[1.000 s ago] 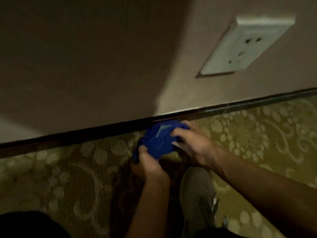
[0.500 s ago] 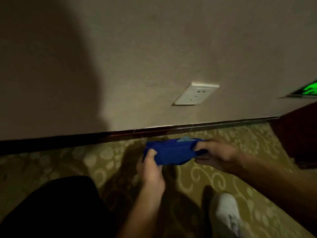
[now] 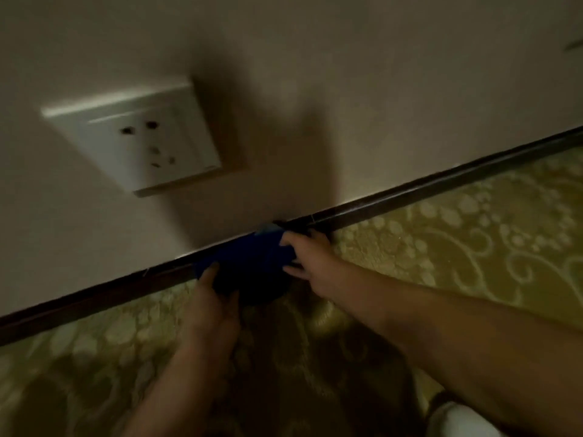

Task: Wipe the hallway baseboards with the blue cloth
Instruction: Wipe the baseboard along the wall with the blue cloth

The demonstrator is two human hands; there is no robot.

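A bunched blue cloth [image 3: 252,260] lies against the dark baseboard [image 3: 426,186], which runs slantwise from lower left to upper right where the beige wall meets the carpet. My left hand [image 3: 214,301] grips the cloth's left end with the thumb on top. My right hand [image 3: 310,261] holds the cloth's right end, fingers curled over it and touching the baseboard. The cloth hides a short stretch of the baseboard between my hands.
A white wall socket [image 3: 135,143] sits on the wall up and to the left of the cloth. Yellow-green patterned carpet [image 3: 473,241] covers the floor. A shoe tip [image 3: 460,421] shows at the bottom right corner.
The cloth, held off the floor half a second ago, now sits against the baseboard. My view has swung closer, so the socket now lies left of my hands.
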